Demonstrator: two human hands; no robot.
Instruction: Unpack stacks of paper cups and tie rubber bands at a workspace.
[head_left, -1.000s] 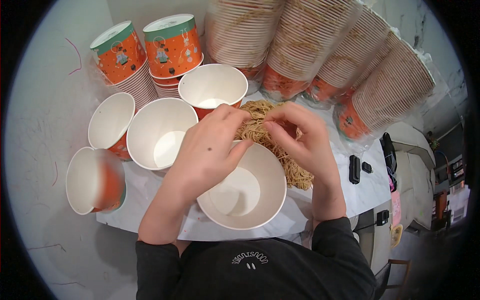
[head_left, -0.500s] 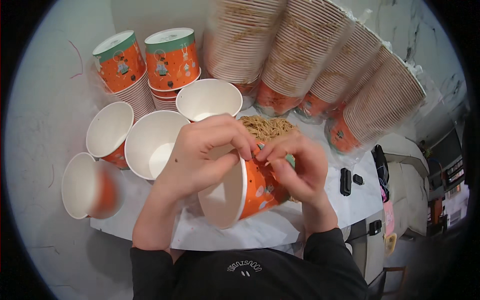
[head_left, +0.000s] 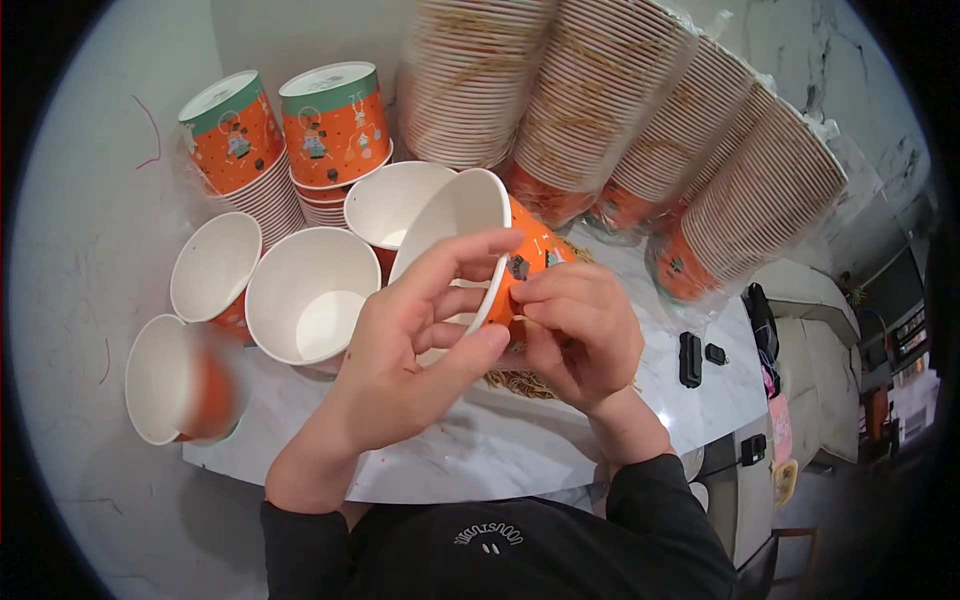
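From my distant seat I see a white marbled table (head_left: pixel 520 450); tall plastic-wrapped cup stacks (head_left: pixel 610 100) lean along its far edge; two shorter stacks (head_left: pixel 335 120), topped by overturned cups, stand toward its far left corner; four open cups (head_left: pixel 312 290) stand toward its left edge; the orange cup (head_left: pixel 455 215) tips above its middle, mouth turned left (whether it touches down I cannot tell); the left hand (head_left: pixel 410 350) is half spread, fingers curved at the rim; the right hand (head_left: pixel 583 325) is at the orange wall; straw-coloured twine (head_left: pixel 522 384) lies mostly hidden behind cup and hands; two black gadgets (head_left: pixel 690 360) sit near the right edge; right thumb and fingers pinch a thin pale strand (head_left: pixel 520 318).
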